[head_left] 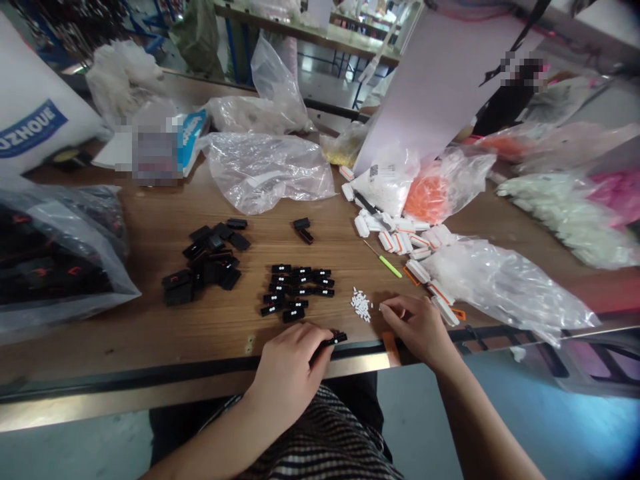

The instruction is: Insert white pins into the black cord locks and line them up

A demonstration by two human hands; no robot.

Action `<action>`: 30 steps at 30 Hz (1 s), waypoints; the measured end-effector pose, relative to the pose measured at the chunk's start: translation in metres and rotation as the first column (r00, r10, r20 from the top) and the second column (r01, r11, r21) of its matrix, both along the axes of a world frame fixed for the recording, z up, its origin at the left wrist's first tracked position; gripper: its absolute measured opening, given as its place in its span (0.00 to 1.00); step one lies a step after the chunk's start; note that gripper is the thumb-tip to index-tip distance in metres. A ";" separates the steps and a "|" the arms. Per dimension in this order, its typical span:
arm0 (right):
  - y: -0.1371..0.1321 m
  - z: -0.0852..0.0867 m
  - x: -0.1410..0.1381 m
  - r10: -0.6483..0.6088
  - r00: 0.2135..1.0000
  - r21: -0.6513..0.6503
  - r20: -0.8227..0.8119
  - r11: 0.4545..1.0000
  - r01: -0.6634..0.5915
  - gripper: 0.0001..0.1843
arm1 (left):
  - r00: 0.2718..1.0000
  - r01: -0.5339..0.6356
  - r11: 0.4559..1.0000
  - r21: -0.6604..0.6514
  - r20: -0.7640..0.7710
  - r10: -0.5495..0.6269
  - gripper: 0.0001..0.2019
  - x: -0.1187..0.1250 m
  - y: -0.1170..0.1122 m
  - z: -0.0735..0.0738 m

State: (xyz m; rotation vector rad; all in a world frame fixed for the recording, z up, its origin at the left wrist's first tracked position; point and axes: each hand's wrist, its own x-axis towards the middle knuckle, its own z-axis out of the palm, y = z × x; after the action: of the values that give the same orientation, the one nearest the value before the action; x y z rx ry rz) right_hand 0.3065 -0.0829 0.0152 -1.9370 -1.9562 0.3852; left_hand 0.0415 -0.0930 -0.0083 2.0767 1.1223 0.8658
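Observation:
My left hand point(295, 353) is closed around a small black plastic block point(340, 338) with a white dot on it, at the table's front edge. My right hand point(417, 327) is in a pinch, and a tiny white pin point(381, 307) shows at the fingertips. Just left of those fingers lies a small heap of white pins point(361, 305). Beyond my left hand, black blocks with white dots point(300, 280) stand in loose rows. Farther left is a jumbled pile of black blocks point(213, 260), and two more black blocks point(303, 230) lie behind the rows.
A green-handled pick point(390, 266) lies beside white plastic parts with orange strips point(395, 241). Clear plastic bags point(267, 173) cover the back; a bag of orange pieces point(429, 197) stands right of centre. At left sits a large bag of black parts point(55, 260).

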 end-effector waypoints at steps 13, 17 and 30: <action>-0.009 -0.018 0.003 -0.052 0.996 0.082 -0.077 0.995 0.058 0.10 | 1.000 0.004 1.000 -0.007 -0.009 -0.004 0.06 0.000 0.000 0.000; -0.015 -0.006 -0.016 -0.027 0.975 0.037 -0.221 0.999 0.036 0.10 | 1.000 0.006 1.000 -0.007 -0.007 -0.006 0.06 0.000 0.000 0.001; -0.023 0.008 -0.068 0.329 0.907 0.024 -0.262 0.942 -0.335 0.08 | 0.999 0.009 1.000 -0.026 -0.036 -0.010 0.06 -0.001 -0.001 0.000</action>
State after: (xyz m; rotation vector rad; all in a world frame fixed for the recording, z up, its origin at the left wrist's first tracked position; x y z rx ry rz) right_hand 0.2383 -0.1054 0.0234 -1.4681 -2.1030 0.7179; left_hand 0.0409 -0.0939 -0.0082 2.0819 1.1359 0.8084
